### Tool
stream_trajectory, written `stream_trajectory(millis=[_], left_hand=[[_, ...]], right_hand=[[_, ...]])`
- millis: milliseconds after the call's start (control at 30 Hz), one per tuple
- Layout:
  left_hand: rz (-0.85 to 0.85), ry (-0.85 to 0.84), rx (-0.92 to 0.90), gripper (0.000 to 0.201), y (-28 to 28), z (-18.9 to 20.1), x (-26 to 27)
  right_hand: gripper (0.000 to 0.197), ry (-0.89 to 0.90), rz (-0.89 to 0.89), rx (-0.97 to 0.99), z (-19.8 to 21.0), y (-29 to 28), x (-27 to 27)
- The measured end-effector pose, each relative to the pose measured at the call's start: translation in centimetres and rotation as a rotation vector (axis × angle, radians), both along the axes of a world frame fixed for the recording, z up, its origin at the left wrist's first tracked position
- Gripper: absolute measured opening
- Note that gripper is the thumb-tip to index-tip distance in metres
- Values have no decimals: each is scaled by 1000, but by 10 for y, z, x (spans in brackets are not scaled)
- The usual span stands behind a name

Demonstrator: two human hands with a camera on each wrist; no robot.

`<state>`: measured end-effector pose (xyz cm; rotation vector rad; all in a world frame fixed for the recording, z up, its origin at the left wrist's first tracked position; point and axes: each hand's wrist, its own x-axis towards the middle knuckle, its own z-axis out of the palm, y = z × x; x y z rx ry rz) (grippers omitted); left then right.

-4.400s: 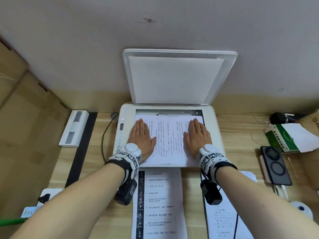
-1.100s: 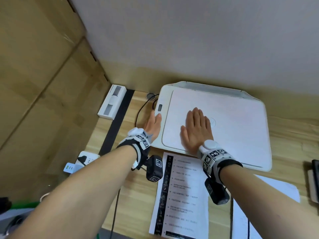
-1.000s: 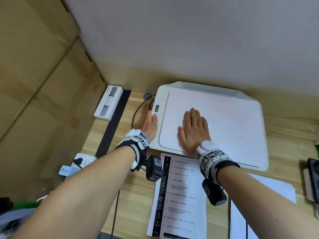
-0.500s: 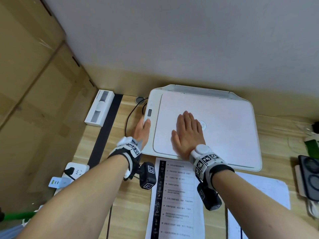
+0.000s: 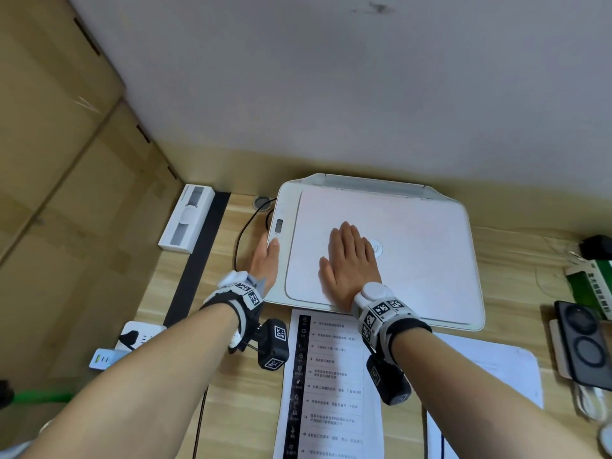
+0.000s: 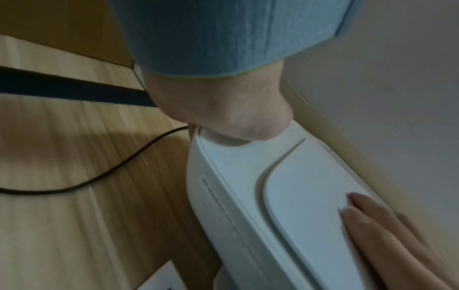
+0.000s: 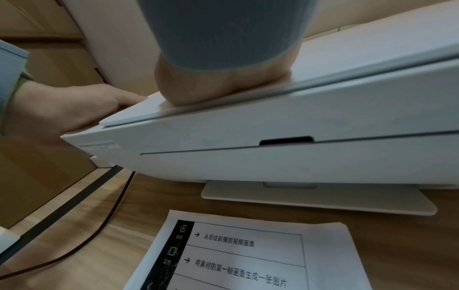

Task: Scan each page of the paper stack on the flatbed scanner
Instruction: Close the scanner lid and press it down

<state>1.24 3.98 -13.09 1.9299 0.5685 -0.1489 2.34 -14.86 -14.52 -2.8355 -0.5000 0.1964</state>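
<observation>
One printed page (image 5: 331,385) lies on the desk (image 5: 238,419) just behind the right hand (image 5: 351,263), which presses flat, fingers straight, on the flatbed scanner's (image 7: 273,162) closed lid (image 5: 424,253). Alongside, the left hand (image 5: 266,260) lies uncurled, thumb on the scanner's left margin.

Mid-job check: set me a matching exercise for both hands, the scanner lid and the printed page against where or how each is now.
1 right hand
2 left hand
3 scanner lid
4 printed page

a on the desk in front of the scanner
b closed
c flat on the lid
d at the scanner's left edge, thumb on top

Pairs: 1-c; 2-d; 3-b; 4-a
</observation>
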Motion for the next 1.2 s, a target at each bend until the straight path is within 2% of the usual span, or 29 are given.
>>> stream_trajectory(millis=[67, 100, 200, 300, 367, 500, 667, 800, 867, 967, 1067, 1200], left_hand=[[-41, 23, 121, 46, 0, 4, -6], [-94, 19, 251, 51, 1, 2, -9], [-385, -56, 626, 70, 8, -5, -18], [-778, -132, 700, 82, 6, 3, -24], [-944, -121, 744, 85, 6, 7, -27], [-1050, -90, 870, 82, 9, 16, -31], [-1208, -132, 1065, 73, -9, 39, -32], [-1224, -123, 1141, 89, -25, 50, -34], [-1190, -142, 1138, 90, -28, 59, -36], [-1116, -260, 1132, 79, -32, 83, -30], [-1036, -375, 1131, 65, -35, 111, -16], [-950, -410, 1065, 43, -33, 139, 2]], right_hand=[[68, 13, 10, -6, 1, -4, -1], [68, 24, 20, -10, 2, -7, -2], [66, 33, 39, -41, 8, -18, -23], [65, 52, 48, -84, 13, -31, -49], [65, 70, 43, -88, 17, -37, -59], [66, 92, 25, -97, 26, -47, -77], [66, 97, -5, -78, 31, -51, -89], [53, 44, -15, -111, 47, -53, -96], [47, -24, -52, -146, 60, -59, -97], [39, -120, -147, -207, 86, -69, -88], [31, -154, -240, -149, 117, -76, -68], [24, -231, -267, -105, 150, -77, -39]])
